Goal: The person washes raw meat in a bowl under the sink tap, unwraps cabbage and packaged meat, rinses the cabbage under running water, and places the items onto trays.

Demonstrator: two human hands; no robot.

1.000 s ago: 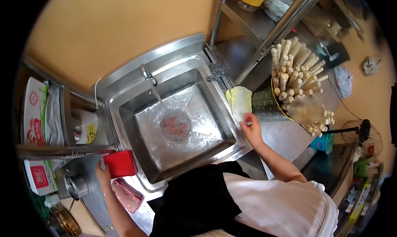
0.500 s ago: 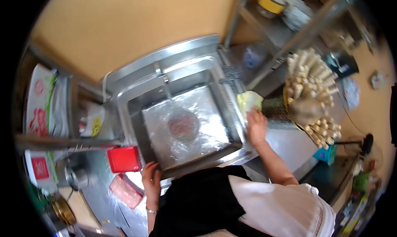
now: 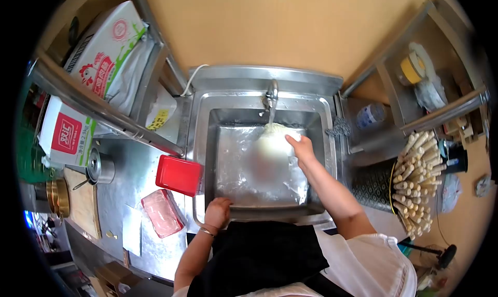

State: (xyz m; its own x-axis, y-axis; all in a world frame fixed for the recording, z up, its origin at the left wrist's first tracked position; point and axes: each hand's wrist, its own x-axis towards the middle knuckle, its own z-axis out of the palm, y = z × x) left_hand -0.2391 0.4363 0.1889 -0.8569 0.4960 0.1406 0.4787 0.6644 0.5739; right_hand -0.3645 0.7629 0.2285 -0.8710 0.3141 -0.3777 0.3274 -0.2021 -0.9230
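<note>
A pale yellow-green cabbage leaf (image 3: 273,141) is in my right hand (image 3: 302,148), under the running tap (image 3: 272,93). Its lower part fades into a blurred patch, so its full shape cannot be made out. My left hand (image 3: 218,212) has its fingers curled over the front rim of the metal sink (image 3: 316,206). Water wets the sink's bottom. Just left of the sink stands a red plastic tray (image 3: 179,174), and below it lies a packed slab of pink meat (image 3: 162,213).
A tall patterned container (image 3: 374,187) of pale sticks (image 3: 418,180) stands at the right. A scouring pad (image 3: 340,127) lies by the sink's right edge. Shelves with printed boxes (image 3: 106,56) rise at the left, above a pot (image 3: 100,166) and a cutting board (image 3: 82,203).
My right hand has moved from the counter right of the sink to beneath the tap, bringing the cabbage leaf along. My left hand stays at the sink's front edge. The view has turned.
</note>
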